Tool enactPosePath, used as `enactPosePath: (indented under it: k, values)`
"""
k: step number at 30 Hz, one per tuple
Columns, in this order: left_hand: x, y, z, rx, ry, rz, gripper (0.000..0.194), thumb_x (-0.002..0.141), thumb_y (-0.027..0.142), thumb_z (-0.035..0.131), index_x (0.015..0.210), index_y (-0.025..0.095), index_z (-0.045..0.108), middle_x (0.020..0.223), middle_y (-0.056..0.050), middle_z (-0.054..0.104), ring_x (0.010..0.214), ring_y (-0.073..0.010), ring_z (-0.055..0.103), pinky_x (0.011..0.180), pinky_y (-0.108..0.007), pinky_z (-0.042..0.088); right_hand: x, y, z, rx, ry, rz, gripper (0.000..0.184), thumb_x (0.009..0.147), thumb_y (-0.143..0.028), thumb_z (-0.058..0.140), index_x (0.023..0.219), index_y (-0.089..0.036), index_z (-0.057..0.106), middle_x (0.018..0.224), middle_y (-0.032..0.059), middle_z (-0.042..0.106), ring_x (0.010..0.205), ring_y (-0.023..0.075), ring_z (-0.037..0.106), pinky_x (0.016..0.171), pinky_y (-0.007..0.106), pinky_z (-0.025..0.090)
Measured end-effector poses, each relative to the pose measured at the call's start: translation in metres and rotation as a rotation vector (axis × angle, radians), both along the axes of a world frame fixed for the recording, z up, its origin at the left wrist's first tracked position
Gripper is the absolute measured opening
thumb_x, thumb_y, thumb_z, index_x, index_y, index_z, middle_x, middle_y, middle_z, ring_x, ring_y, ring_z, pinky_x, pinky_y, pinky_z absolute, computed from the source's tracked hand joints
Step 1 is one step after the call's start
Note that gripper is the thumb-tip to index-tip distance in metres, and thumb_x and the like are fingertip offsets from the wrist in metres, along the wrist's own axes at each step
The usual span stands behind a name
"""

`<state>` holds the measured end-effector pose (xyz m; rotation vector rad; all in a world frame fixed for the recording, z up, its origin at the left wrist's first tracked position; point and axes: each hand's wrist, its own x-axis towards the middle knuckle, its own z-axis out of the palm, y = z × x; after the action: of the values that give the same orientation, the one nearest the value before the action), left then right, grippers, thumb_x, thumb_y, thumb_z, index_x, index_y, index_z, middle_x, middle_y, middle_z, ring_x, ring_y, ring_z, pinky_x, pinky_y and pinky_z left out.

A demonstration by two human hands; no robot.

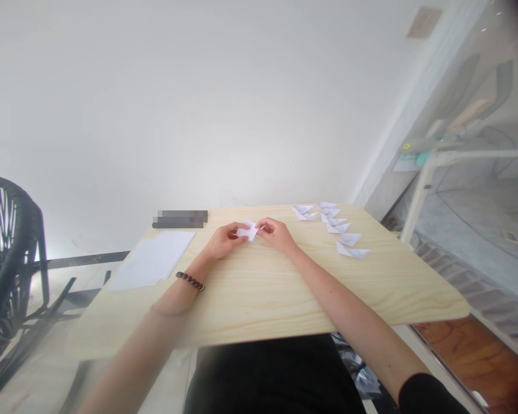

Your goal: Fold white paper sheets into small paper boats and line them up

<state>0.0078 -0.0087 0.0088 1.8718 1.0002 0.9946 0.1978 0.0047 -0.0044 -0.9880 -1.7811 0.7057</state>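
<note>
A small folded white paper is held between my two hands, over the middle of the wooden table. My left hand, with a dark bead bracelet on its wrist, pinches the paper's left side between thumb and fingers. On the right side, the thumb and fingertips of my right hand close on the paper's edge. Fingers cover parts of its folds. To the right lie several folded white paper shapes with pointed ends, among them one paper shape nearest me.
A stack of white paper sheets lies at the table's left, with a dark blurred-out object behind it. The table stands against a white wall. A dark woven chair is at left, a white metal frame at right.
</note>
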Motion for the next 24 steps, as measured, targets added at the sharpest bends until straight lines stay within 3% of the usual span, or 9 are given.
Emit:
enactPosePath:
  k: [6, 12, 24]
  values:
    - [0.0031, -0.0010, 0.0002, 0.027, -0.009, -0.033, 0.041, 0.064, 0.032, 0.062, 0.101, 0.014, 0.056, 0.099, -0.009, 0.059, 0.085, -0.0187, 0.056, 0.077, -0.032, 0.044, 0.0004, -0.0012, 0.0009, -0.011, -0.009, -0.029, 0.017, 0.069, -0.029, 0.052, 0.080, -0.018, 0.057, 0.076, 0.0001, 0.060, 0.055, 0.0077, 0.050, 0.053, 0.020, 0.039]
    - [0.0012, -0.0002, 0.0023, 0.110, -0.027, 0.007, 0.030, 0.070, 0.037, 0.055, 0.089, 0.015, 0.063, 0.093, -0.008, 0.062, 0.086, -0.0195, 0.056, 0.076, -0.030, 0.044, 0.0005, -0.0029, 0.0014, -0.056, -0.028, 0.031, 0.023, 0.067, -0.036, 0.055, 0.082, -0.019, 0.060, 0.068, -0.0007, 0.060, 0.056, 0.0090, 0.051, 0.052, 0.020, 0.038]
    - [0.0016, -0.0017, 0.0055, 0.048, -0.066, -0.021, 0.029, 0.067, 0.037, 0.059, 0.084, 0.014, 0.064, 0.091, -0.008, 0.063, 0.083, -0.0193, 0.057, 0.075, -0.030, 0.043, 0.0011, -0.0006, -0.0015, -0.099, -0.005, 0.035, 0.027, 0.064, -0.037, 0.059, 0.081, -0.017, 0.062, 0.064, 0.0008, 0.061, 0.056, 0.0106, 0.054, 0.051, 0.020, 0.039]
